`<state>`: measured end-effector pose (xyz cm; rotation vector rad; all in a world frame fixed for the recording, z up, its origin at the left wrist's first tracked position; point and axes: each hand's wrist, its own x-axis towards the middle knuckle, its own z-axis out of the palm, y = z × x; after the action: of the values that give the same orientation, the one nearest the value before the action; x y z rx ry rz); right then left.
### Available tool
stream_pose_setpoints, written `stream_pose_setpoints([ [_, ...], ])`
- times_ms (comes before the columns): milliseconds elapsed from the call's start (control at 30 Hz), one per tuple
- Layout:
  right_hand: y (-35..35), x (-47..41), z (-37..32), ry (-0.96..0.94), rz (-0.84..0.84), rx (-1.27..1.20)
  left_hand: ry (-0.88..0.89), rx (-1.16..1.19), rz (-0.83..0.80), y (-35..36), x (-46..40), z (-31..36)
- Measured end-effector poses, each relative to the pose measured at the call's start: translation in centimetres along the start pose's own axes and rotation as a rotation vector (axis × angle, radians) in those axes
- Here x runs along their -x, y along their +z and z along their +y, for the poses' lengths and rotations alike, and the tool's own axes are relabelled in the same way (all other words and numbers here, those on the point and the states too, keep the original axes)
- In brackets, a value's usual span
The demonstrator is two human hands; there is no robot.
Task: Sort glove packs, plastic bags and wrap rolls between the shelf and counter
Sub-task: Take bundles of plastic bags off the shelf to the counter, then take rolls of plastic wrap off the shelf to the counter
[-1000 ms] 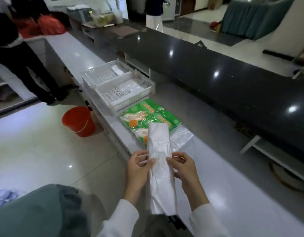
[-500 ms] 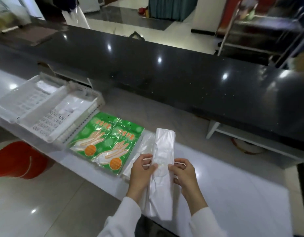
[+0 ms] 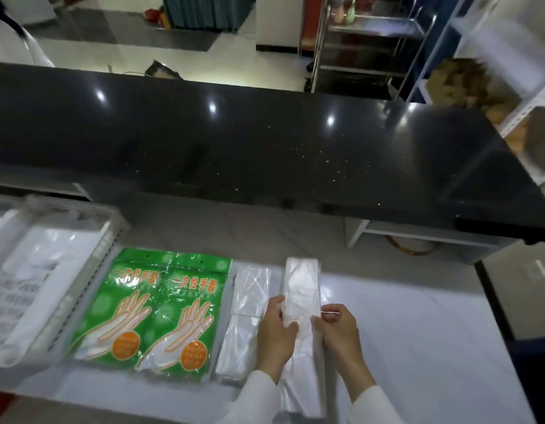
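A long, folded stack of clear plastic bags point(image 3: 302, 289) is pinched at mid-length between the left hand point(image 3: 276, 335) and right hand point(image 3: 338, 330), above the white counter point(image 3: 418, 332); judged mid-sorting, it calls for laying down just left, beside the flat clear bag pack point(image 3: 246, 319).

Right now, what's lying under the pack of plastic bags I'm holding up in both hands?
Under the held pack of plastic bags is the white counter. A second flat bag pack lies just left, beside the green glove packs. Whatever is directly beneath is covered by both hands.
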<state>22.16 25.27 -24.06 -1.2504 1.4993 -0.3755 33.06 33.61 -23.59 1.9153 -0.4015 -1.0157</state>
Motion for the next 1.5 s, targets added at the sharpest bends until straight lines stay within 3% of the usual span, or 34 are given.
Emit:
stream_pose_setpoints([
  [267, 0.5, 0.4, 0.5, -0.054, 0.094, 0.131, 0.09, -0.285, -0.003, 0.2, 0.4, -0.2],
  [467, 0.7, 0.7, 0.9, -0.081, 0.113, 0.173, 0.109, -0.367, -0.006, -0.3, 0.2, -0.4],
  [700, -1.6, 1.4, 1.4, -0.163, 0.015, 0.126, 0.192, -0.328, -0.071, -3.5, -0.9, 1.4],
  [900, -5.8, 2.9, 1.7, -0.202, 0.072, -0.013, 0.329, -0.199, -0.109, -4.2, -0.5, 4.3],
  [1200, -17.3, 7.2, 3.4, -0.328, 0.242, -0.229, 0.405, -0.045, -0.247, 4.9, 7.0, 6.7],
  [1500, -32.3, 13.4, 13.0, -0.285, 0.406, -0.372, 0.518, -0.045, -0.407, 18.9, 19.3, 5.6],
])
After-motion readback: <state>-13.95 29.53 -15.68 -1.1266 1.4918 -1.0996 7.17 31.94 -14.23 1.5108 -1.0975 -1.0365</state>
